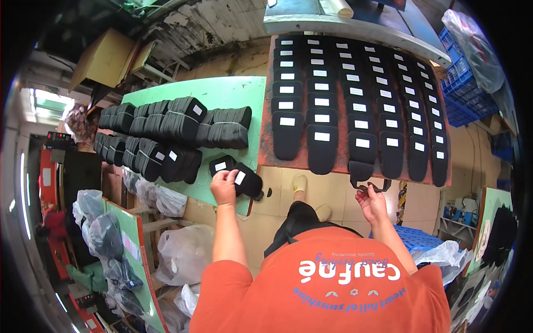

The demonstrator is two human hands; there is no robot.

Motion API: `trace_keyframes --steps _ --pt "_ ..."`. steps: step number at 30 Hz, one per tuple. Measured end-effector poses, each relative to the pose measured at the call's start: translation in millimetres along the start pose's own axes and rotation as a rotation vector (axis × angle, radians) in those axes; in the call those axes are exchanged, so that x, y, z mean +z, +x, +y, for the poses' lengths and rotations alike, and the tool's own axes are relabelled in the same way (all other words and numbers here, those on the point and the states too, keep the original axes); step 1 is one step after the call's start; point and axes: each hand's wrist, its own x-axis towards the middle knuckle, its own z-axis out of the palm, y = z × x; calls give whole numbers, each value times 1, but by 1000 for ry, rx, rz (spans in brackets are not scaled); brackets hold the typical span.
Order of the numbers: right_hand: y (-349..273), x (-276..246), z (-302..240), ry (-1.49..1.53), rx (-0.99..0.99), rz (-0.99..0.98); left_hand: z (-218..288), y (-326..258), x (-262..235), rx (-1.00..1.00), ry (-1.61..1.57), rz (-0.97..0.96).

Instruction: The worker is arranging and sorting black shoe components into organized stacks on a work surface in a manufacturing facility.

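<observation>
My left hand (pixel 224 188) is closed on the edge of a black fabric pad (pixel 250 182) with a white label, at the near corner of the green table. Another labelled black pad (pixel 220 162) lies partly under it. My right hand (pixel 373 205) pinches a black strap (pixel 383 187) that hangs at the front edge of the red-brown table, below a labelled black piece (pixel 362 155). Overlapping columns of such black pieces (pixel 321 150) with white labels cover that table. Tied stacks of black pads (pixel 186 119) stand in two rows on the green table.
The green table (pixel 211 89) stands left of the red-brown table (pixel 267 157), with tiled floor between them. Blue crates (pixel 461 91) are piled at the far right. Clear plastic bags (pixel 183 250) lie low on the left, beside an upright green board (pixel 130 250).
</observation>
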Motion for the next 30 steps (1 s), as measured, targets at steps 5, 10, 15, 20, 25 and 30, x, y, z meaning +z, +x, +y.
trace_keyframes --steps 5,10,15,20,25,30 --pt "-1 -3 0 13 -4 -2 78 46 -20 -170 -529 -319" --pt "-1 0 3 11 2 -8 141 94 43 66 -345 -693" --pt "-2 4 3 9 7 9 156 112 86 344 48 -739" --pt "-3 4 2 27 4 15 153 116 96 586 144 -702" --pt "-1 3 5 7 -19 25 154 114 93 648 178 -625" --pt "4 -1 9 -49 -55 -12 142 109 70 627 7 -250"
